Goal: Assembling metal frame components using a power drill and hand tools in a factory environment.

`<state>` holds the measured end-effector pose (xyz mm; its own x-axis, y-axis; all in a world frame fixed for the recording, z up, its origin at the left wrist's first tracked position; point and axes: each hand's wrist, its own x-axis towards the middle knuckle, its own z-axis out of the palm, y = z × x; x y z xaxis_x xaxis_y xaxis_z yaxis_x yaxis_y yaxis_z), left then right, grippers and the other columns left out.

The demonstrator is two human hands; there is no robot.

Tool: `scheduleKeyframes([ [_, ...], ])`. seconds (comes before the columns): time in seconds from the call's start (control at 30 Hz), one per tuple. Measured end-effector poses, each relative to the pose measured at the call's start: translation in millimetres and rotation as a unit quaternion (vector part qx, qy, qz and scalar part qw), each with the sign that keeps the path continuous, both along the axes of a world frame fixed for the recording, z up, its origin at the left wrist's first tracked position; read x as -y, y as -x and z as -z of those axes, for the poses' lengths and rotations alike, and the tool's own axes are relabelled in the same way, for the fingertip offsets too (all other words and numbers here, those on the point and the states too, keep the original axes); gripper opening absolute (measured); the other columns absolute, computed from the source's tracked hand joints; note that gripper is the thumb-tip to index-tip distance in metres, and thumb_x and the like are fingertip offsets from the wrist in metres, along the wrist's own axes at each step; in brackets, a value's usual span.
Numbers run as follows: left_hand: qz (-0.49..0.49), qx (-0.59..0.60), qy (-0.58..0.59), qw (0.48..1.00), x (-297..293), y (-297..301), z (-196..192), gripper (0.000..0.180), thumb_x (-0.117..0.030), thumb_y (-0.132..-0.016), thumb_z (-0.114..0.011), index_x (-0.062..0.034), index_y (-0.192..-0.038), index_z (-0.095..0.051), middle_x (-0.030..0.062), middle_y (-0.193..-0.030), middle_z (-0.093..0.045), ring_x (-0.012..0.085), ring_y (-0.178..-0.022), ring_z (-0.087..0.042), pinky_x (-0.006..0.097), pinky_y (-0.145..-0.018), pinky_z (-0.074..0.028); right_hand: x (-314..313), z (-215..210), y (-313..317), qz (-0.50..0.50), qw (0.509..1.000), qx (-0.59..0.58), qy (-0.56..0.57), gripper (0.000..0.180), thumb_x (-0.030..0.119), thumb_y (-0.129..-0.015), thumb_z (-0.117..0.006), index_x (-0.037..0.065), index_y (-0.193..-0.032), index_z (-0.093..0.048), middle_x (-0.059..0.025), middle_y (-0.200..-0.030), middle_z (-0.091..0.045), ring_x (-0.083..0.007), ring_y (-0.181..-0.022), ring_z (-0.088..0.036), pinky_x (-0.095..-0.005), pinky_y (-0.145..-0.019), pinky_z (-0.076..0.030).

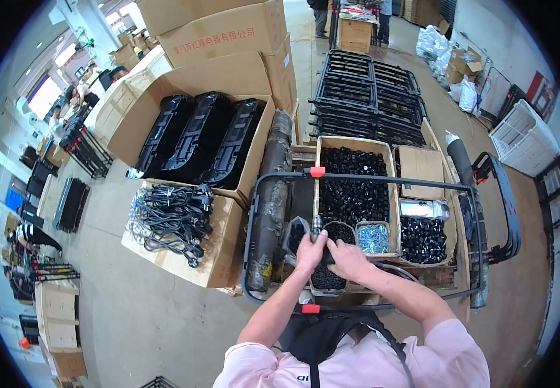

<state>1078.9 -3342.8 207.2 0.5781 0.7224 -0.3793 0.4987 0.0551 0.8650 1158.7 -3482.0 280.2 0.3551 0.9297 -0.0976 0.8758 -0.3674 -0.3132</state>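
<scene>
Metal frame: a large black tube frame with rounded corners and red clips lies across the workbench; every place below is told from it.
Box of caps: a tall cardboard box full of small black caps stands inside the frame, at its middle.
Cable carton: a carton topped with bundled black power cables sits just outside the frame's left bar.
Black panels: three long black moulded parts stand in an open carton beyond the frame's far left corner.
Screw tub: a small container of shiny screws sits inside the frame, right of the hands.
Dark tub: a small tub of black pieces lies inside the frame by its near bar, under the hands.
Left hand: the left hand is closed around a small dark tool or part whose metal tip pokes up above the fingers; what it is cannot be told.
Right hand: the right hand touches the left, fingers curled narrowly toward the same small part; whether it pinches anything cannot be told.
</scene>
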Motion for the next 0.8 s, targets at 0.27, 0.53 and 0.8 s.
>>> scheduleKeyframes([
  [0.27,-0.012,0.023,-0.011,1.0,-69,-11,32,0.065,-0.059,-0.09,-0.069,0.0023,-0.109,-0.069,0.0179,-0.102,-0.073,0.0269,-0.097,-0.069,0.041,-0.088,-0.052,-70,33,-11,-0.002,1.0,0.018,-0.007,0.075,0.032,-0.074,-0.084,0.001,-0.135,-0.052,-0.021,-0.098,-0.067,-0.0399,-0.088,-0.072,-0.0487,-0.077,-0.06],
  [0.53,0.017,-0.002,0.009,1.0,-92,-47,21,0.066,-0.061,-0.09,-0.068,0.0017,-0.109,-0.069,0.0193,-0.102,-0.073,0.0308,-0.098,-0.07,0.044,-0.089,-0.052,-92,52,-45,0.028,0.999,0.029,0.009,0.072,0.031,-0.073,-0.084,0.0,-0.13,-0.053,-0.0217,-0.098,-0.068,-0.041,-0.086,-0.072,-0.0496,-0.076,-0.06],
  [0.8,0.019,-0.02,-0.009,1.0,-116,-65,27,0.064,-0.06,-0.091,-0.066,0.0024,-0.106,-0.068,0.0224,-0.103,-0.073,0.0343,-0.1,-0.07,0.044,-0.09,-0.051,-119,45,-63,0.037,0.999,-0.009,0.023,0.066,0.029,-0.076,-0.083,-0.001,-0.126,-0.052,-0.0209,-0.101,-0.068,-0.0407,-0.091,-0.072,-0.0487,-0.079,-0.06],
])
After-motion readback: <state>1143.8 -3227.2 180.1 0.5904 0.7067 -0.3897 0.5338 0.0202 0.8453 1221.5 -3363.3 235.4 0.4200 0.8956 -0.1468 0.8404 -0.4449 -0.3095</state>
